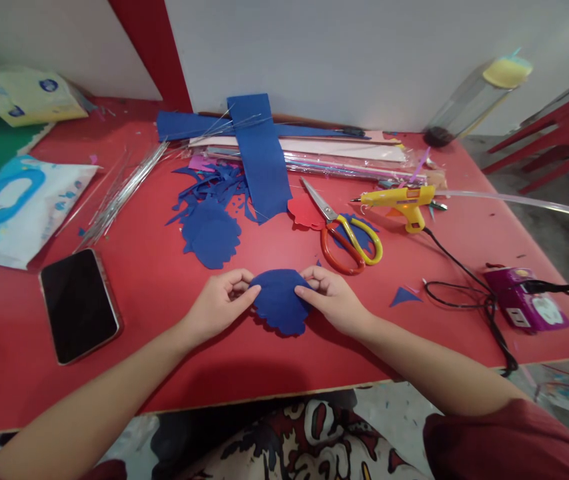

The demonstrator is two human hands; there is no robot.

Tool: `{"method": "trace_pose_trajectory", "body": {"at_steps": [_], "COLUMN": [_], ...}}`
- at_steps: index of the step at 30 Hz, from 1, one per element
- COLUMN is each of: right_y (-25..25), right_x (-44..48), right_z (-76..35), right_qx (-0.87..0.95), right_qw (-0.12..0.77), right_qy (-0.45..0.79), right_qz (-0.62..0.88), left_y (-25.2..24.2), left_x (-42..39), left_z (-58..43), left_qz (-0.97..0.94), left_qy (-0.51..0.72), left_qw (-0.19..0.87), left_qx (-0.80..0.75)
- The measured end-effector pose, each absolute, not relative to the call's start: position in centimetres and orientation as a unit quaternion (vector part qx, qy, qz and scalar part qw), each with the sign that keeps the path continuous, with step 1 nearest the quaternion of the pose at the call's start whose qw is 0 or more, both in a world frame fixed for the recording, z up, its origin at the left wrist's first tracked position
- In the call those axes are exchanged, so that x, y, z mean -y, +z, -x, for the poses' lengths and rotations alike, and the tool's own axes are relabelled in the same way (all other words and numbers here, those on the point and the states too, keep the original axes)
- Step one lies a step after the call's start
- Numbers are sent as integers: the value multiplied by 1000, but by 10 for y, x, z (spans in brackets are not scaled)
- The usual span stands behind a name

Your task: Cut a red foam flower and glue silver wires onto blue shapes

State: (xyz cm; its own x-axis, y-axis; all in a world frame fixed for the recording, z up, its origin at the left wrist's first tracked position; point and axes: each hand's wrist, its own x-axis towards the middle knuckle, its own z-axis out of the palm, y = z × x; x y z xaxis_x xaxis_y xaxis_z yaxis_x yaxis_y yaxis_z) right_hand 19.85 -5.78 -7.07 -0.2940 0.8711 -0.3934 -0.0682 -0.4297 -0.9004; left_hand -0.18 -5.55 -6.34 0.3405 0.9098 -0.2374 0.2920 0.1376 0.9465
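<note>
A blue foam-sheet cutout with a scalloped lower edge (282, 305) is held just above the red table (164, 383). My left hand (221, 297) pinches its left edge between thumb and fingers. At the opposite edge, my right hand (334, 300) grips it the same way. Similar blue scalloped cutouts (211, 233) lie stacked beyond my left hand. Past my right hand rest scissors (347, 237) with one red and one yellow handle, their blades partly over a red cutout (305, 212). Another blue piece (361, 233) shows beneath the handles.
A yellow glue gun (397, 200) lies at right, its cord running to a purple power box (527, 303). A phone (80, 305) sits at left near metal wires (129, 190). Blue strips (261, 160) and scraps (214, 187) lie behind. A clear bottle (474, 100) stands at the back right.
</note>
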Motion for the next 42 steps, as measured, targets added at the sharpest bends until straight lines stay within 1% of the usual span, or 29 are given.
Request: {"method": "trace_pose_trajectory", "body": {"at_steps": [3, 5, 8, 11, 14, 17, 20, 22, 23, 24, 26, 27, 28, 30, 31, 33, 35, 38, 42], "right_y": [-71, -72, -71, -68, -65, -64, -63, -58, -53, -46, -28, -16, -5, 14, 20, 21, 8, -26, -65], "right_x": [58, 58, 55, 50, 44, 37, 28, 20, 16, 10, -3, -11, -20, -42, -54, -78, -97, -105, -79], "right_z": [-199, -200, -202, -202, -203, -206, -211, -217, -221, -226, -236, -241, -246, -251, -251, -245, -233, -211, -189], "right_qx": [438, 435, 409, 356, 315, 302, 323, 374, 412, 455, 534, 564, 596, 640, 656, 691, 729, 768, 817], "right_qw": [340, 348, 374, 397, 423, 432, 460, 517, 550, 580, 613, 603, 575, 511, 482, 415, 333, 207, 167], "right_qy": [676, 672, 653, 642, 646, 663, 643, 562, 492, 395, 144, 23, -76, -217, -255, -262, -206, -112, -62], "right_qz": [485, 487, 516, 552, 552, 531, 520, 526, 535, 548, 564, 563, 556, 531, 522, 530, 562, 596, 548], "left_y": [-66, -67, -70, -75, -80, -84, -87, -88, -88, -88, -89, -89, -89, -88, -88, -87, -87, -86, -84], "left_x": [57, 58, 56, 53, 51, 51, 49, 47, 45, 43, 40, 39, 38, 35, 34, 32, 30, 28, 28], "left_z": [3, 4, 7, 12, 14, 15, 16, 18, 20, 21, 25, 27, 28, 32, 33, 35, 38, 41, 43], "left_qz": [-622, -658, -730, -798, -829, -819, -805, -801, -801, -802, -805, -808, -810, -812, -812, -813, -813, -808, -797], "left_qy": [276, 283, 297, 314, 253, 163, 134, 132, 131, 129, 122, 119, 117, 118, 119, 119, 118, 125, 118], "left_qw": [531, 471, 341, 183, 44, -17, -25, -30, -35, -40, -51, -56, -60, -70, -74, -82, -88, -88, -84], "left_qx": [-505, -514, -512, -481, -497, -551, -577, -583, -583, -582, -578, -575, -571, -568, -566, -564, -564, -569, -586]}}
